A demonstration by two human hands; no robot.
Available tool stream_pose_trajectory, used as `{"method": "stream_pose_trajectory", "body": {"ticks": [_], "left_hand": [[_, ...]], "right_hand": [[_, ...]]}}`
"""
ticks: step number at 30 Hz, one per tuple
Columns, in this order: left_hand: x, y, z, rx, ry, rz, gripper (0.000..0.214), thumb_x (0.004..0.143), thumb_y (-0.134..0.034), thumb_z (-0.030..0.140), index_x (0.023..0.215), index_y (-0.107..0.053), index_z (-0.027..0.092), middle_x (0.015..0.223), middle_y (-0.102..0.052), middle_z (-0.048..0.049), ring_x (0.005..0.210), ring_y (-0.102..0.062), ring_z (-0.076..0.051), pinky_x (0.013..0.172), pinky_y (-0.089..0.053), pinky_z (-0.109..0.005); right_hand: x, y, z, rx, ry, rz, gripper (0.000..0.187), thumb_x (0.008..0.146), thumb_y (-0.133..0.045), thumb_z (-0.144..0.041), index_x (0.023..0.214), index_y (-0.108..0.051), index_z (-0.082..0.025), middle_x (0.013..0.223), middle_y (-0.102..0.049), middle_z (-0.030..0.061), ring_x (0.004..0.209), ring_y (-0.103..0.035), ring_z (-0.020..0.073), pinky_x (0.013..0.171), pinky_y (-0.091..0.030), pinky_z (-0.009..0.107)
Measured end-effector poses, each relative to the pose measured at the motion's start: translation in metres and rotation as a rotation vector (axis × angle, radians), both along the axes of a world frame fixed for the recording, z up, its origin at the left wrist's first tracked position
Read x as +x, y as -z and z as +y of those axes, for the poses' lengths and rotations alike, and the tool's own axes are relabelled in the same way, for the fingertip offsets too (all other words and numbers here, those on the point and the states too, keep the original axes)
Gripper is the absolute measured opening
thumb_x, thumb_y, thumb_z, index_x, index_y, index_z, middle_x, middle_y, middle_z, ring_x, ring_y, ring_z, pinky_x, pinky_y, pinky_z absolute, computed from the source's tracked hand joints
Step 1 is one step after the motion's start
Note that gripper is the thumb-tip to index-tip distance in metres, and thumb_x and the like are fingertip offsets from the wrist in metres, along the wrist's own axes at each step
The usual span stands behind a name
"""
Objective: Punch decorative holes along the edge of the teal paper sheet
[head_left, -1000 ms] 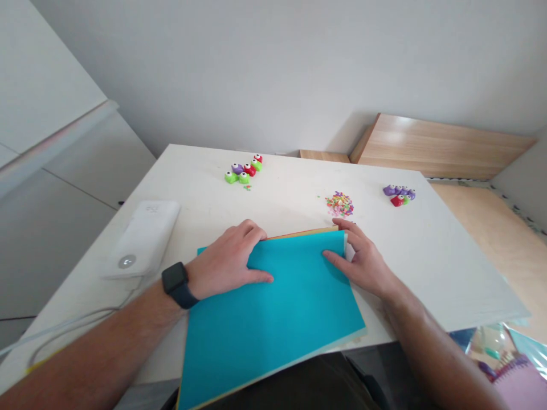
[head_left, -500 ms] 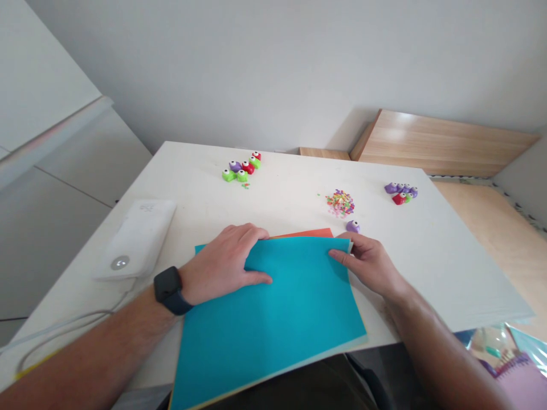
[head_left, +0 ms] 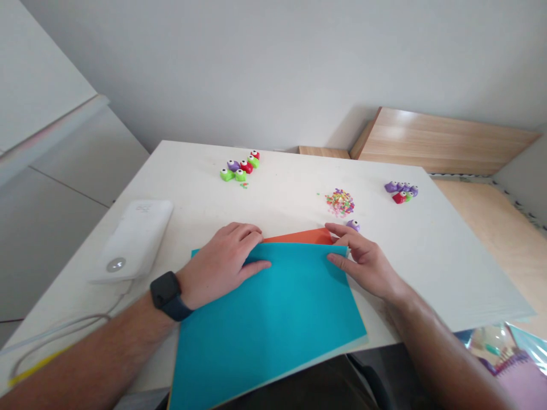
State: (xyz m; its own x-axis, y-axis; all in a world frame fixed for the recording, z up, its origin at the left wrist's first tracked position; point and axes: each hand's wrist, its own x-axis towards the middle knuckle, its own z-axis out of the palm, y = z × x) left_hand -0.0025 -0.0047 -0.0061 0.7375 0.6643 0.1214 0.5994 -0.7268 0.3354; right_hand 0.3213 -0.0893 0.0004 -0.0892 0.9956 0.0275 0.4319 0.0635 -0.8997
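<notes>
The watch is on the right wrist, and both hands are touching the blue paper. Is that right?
Almost! The watch is on the left wrist, not the right one; the head view shows it. The left hand and right hand are both touching the blue paper.

A white table (head_left: 427, 262) carries paper (head_left: 273, 319), eyed toys (head_left: 245, 167) and colorful bits (head_left: 341, 202).

Worn on the person's head, the camera looks forward and down from just above the near edge of the white table (head_left: 286, 191), over the left hand (head_left: 224, 262) and right hand (head_left: 363, 262), toward the far grey wall (head_left: 239, 74).
</notes>
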Motion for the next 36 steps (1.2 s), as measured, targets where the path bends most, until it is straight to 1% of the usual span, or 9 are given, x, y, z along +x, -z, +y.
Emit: {"method": "stream_pose_trajectory", "body": {"ticks": [3,9,16,22,27,29,32,34,36], "left_hand": [[0.001,0.000,-0.001,-0.029,-0.006,0.015,0.042,0.099,-0.060,0.057,0.116,-0.063,0.019,0.128,-0.065,-0.0120,0.116,-0.059,-0.031,0.104,-0.047,-0.048],[0.002,0.000,-0.001,-0.103,-0.015,0.002,0.040,0.099,-0.059,0.057,0.113,-0.061,0.020,0.122,-0.064,-0.0107,0.112,-0.060,-0.030,0.101,-0.049,-0.046],[0.002,0.000,-0.002,-0.046,-0.005,-0.013,0.039,0.099,-0.062,0.053,0.115,-0.062,0.018,0.125,-0.064,-0.0113,0.117,-0.057,-0.030,0.104,-0.047,-0.045],[0.003,0.001,-0.001,-0.040,-0.017,-0.015,0.040,0.099,-0.061,0.056,0.113,-0.062,0.018,0.123,-0.065,-0.0110,0.114,-0.057,-0.030,0.103,-0.046,-0.047],[0.003,-0.001,-0.001,-0.042,-0.009,-0.045,0.038,0.098,-0.062,0.055,0.111,-0.062,0.019,0.114,-0.067,-0.0090,0.107,-0.059,-0.029,0.099,-0.047,-0.048],[0.003,-0.003,-0.001,-0.024,-0.014,-0.082,0.035,0.098,-0.063,0.052,0.113,-0.061,0.020,0.115,-0.067,-0.0084,0.108,-0.060,-0.029,0.100,-0.046,-0.047],[0.001,-0.004,-0.001,0.009,-0.041,-0.142,0.031,0.099,-0.064,0.048,0.114,-0.059,0.022,0.115,-0.068,-0.0079,0.108,-0.062,-0.029,0.100,-0.046,-0.046],[0.000,-0.003,-0.001,0.031,-0.065,-0.180,0.032,0.098,-0.065,0.048,0.117,-0.058,0.022,0.116,-0.068,-0.0082,0.108,-0.062,-0.029,0.099,-0.047,-0.046],[-0.001,-0.003,-0.001,0.060,-0.092,-0.209,0.035,0.098,-0.065,0.048,0.120,-0.057,0.022,0.118,-0.068,-0.0090,0.110,-0.063,-0.029,0.101,-0.048,-0.047]], "right_hand": [[-0.001,-0.001,0.000,0.019,-0.005,-0.034,0.009,0.093,-0.073,-0.034,0.091,-0.070,-0.026,0.153,-0.057,0.0061,0.148,-0.046,0.0268,0.119,-0.040,0.049],[-0.002,-0.002,0.001,0.026,-0.005,-0.073,0.009,0.093,-0.072,-0.035,0.091,-0.071,-0.026,0.150,-0.059,0.0076,0.146,-0.049,0.0287,0.118,-0.041,0.050],[0.000,-0.002,0.002,0.019,-0.042,-0.109,0.008,0.093,-0.072,-0.034,0.092,-0.070,-0.026,0.152,-0.057,0.0085,0.145,-0.050,0.0291,0.116,-0.044,0.050],[-0.004,-0.005,-0.002,-0.042,-0.038,0.005,0.015,0.092,-0.073,-0.039,0.097,-0.072,-0.025,0.154,-0.055,0.0098,0.143,-0.053,0.0297,0.112,-0.049,0.046],[-0.005,0.000,0.001,-0.006,0.053,0.055,0.026,0.090,-0.075,-0.042,0.111,-0.069,-0.028,0.152,-0.055,0.0094,0.144,-0.050,0.0285,0.118,-0.043,0.049],[-0.007,0.002,0.003,-0.003,0.118,0.156,0.045,0.086,-0.080,-0.042,0.125,-0.061,-0.030,0.149,-0.056,0.0102,0.139,-0.054,0.0275,0.113,-0.049,0.047],[-0.010,0.002,0.005,-0.090,0.162,0.317,0.066,0.083,-0.083,-0.044,0.137,-0.048,-0.032,0.140,-0.063,0.0105,0.117,-0.068,0.0249,0.094,-0.060,0.041],[-0.011,0.001,0.005,-0.160,0.132,0.361,0.065,0.085,-0.081,-0.046,0.138,-0.048,-0.031,0.135,-0.068,0.0094,0.108,-0.071,0.0245,0.088,-0.062,0.040],[-0.011,0.000,0.003,-0.221,0.096,0.338,0.052,0.088,-0.078,-0.049,0.131,-0.057,-0.028,0.125,-0.073,0.0081,0.103,-0.072,0.0257,0.085,-0.063,0.040]]}}
